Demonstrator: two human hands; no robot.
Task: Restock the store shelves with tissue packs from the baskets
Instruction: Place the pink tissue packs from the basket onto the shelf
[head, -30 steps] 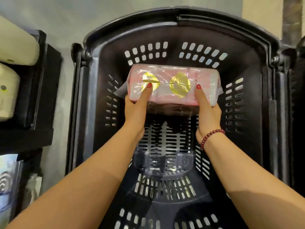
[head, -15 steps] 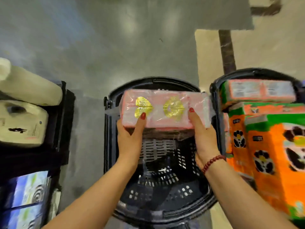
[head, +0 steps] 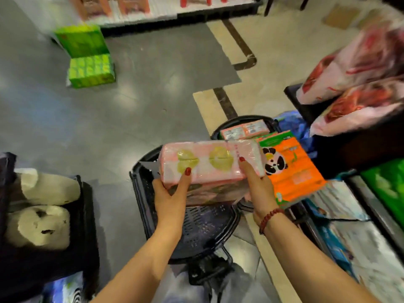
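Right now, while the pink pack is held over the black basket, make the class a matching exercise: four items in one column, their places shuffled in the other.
Column A
1. pink tissue pack
2. orange panda pack
3. green boxes
4. white rolls

Column B
a. on the grey floor
b. in the second basket
c. between the left hand and right hand
d. on the dark shelf

Pairs: 1-c, 2-b, 3-a, 4-d

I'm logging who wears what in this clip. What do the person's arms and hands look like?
The left forearm and right forearm are bare, with no sleeves in view. The nails of the left hand and right hand are painted dark red. A bracelet of dark red round beads circles the right wrist; the left wrist is bare.
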